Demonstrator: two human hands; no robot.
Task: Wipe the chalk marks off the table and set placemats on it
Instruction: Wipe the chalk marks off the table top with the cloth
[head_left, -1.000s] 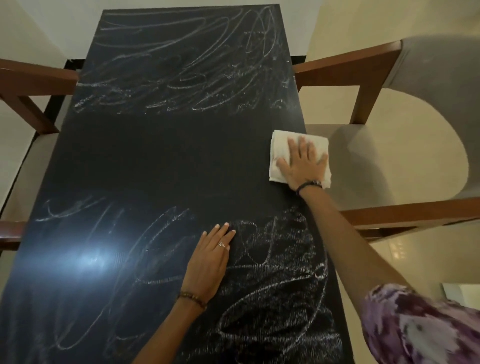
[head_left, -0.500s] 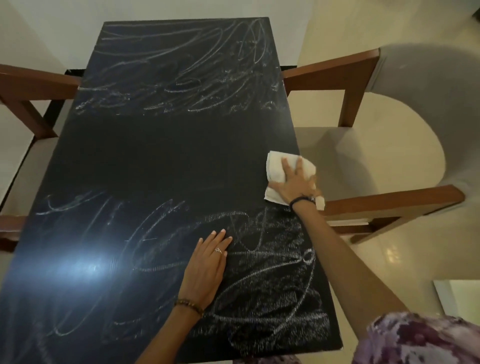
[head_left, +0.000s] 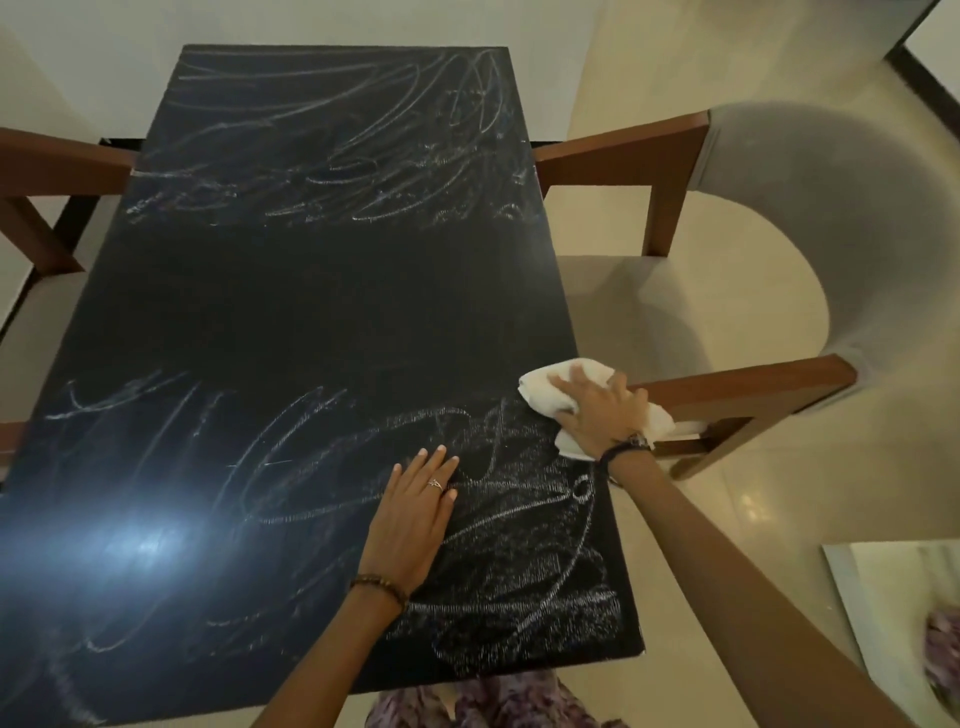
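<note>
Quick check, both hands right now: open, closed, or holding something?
Left hand: open, flat on the table.
Right hand: fingers spread, pressing the cloth at the table's right edge.

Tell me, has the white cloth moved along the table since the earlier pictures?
Yes. The white cloth under the right hand has slid nearer, along the table edge, onto the near chalk marks.

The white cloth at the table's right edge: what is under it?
The cloth lies on the dark table, one corner hanging past the edge. The right hand presses it. Any chalk beneath is covered.
</note>
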